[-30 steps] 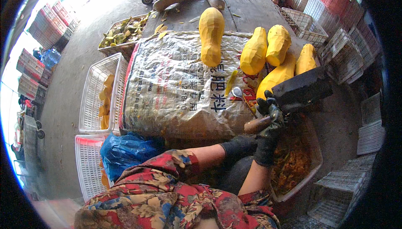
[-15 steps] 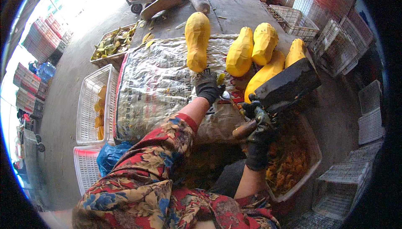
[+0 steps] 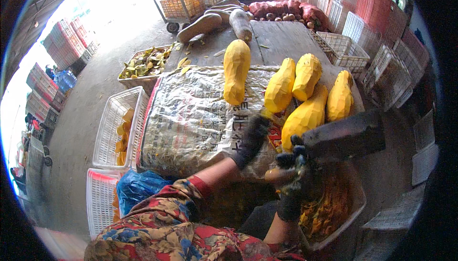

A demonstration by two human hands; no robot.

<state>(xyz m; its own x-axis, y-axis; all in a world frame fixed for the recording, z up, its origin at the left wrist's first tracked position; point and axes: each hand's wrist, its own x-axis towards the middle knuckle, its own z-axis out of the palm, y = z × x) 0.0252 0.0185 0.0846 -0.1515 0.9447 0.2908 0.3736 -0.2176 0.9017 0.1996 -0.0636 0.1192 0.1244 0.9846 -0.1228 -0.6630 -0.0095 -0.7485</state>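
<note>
My right hand (image 3: 296, 170), in a dark wet glove, is wrapped round the wooden handle of a cleaver (image 3: 343, 134). Its broad black blade points right, in front of the peeled pumpkins. My left hand (image 3: 255, 137), in a dark glove, is over the printed sack (image 3: 186, 113); motion smears its fingers, and I cannot make out anything in them. Beyond it, one long peeled yellow pumpkin (image 3: 236, 72) lies on the sack. Several more lie to the right, among them the nearest pumpkin (image 3: 305, 117), close to the blade.
Below the cleaver stands a bin (image 3: 360, 208) of orange scraps. White crates (image 3: 112, 132) stand left, beside a blue plastic bag (image 3: 140, 189). A crate of leafy trimmings (image 3: 143, 65), unpeeled grey pumpkins (image 3: 200, 26) and red net sacks (image 3: 274, 9) are farther back. Stacked crates (image 3: 391, 74) line the right.
The view has tipped up, so the scene sits lower. My left hand has moved slightly nearer and right, away from the long pumpkin's end. The cleaver's blade has turned flatter.
</note>
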